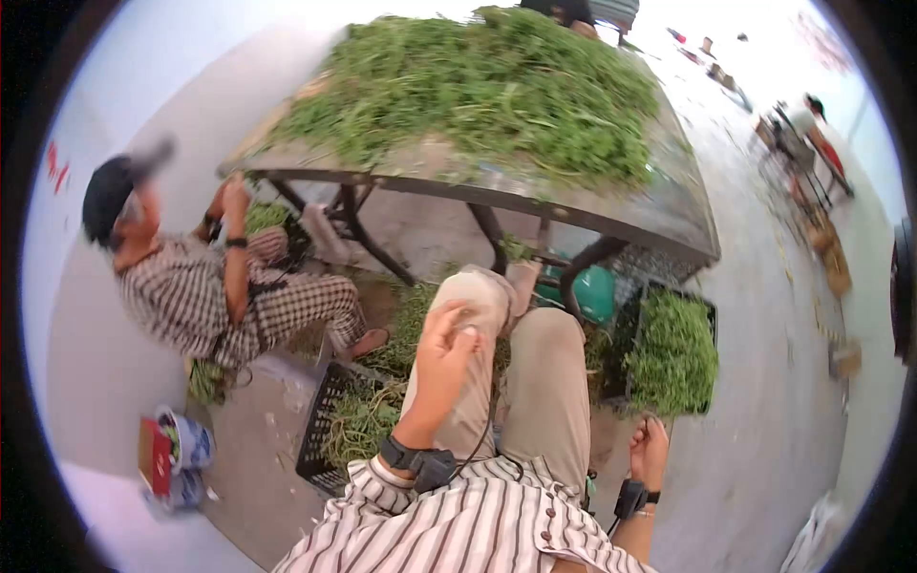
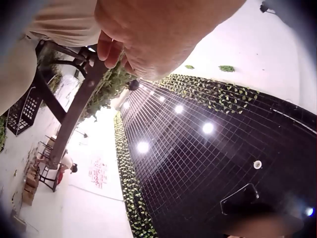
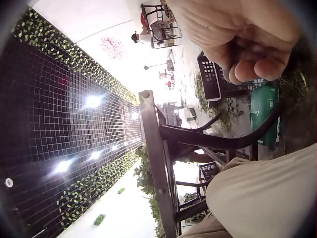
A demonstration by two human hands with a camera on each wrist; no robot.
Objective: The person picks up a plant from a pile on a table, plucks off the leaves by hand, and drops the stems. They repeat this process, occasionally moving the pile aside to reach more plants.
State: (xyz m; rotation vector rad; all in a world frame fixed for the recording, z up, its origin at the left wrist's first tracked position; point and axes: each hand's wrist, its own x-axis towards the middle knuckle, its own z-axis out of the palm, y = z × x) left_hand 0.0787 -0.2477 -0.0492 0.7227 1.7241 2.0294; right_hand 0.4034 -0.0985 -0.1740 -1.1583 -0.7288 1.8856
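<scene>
My left hand point(image 1: 444, 358) is raised over my left knee, fingers loosely bent, with no held thing showing in the head view. Low on the right, my right hand point(image 1: 650, 449) hangs beside my thigh with its fingers curled in loosely. It is just below a black crate heaped with leafy green stems point(image 1: 673, 353). In the right wrist view the fingertips point(image 3: 245, 70) bend toward the palm, and nothing shows between them. Ahead of my knees, a large pile of leafy greens point(image 1: 478, 95) covers much of the table point(image 1: 420, 160).
Left of my legs stands a black crate point(image 1: 315, 430) with loose greens. A green bag point(image 1: 594, 291) lies under the table among dark metal legs point(image 1: 487, 234). Another person point(image 1: 181, 286) sits at the left near a blue-and-white bucket point(image 1: 191, 439). Boxes point(image 1: 829, 253) line the right wall.
</scene>
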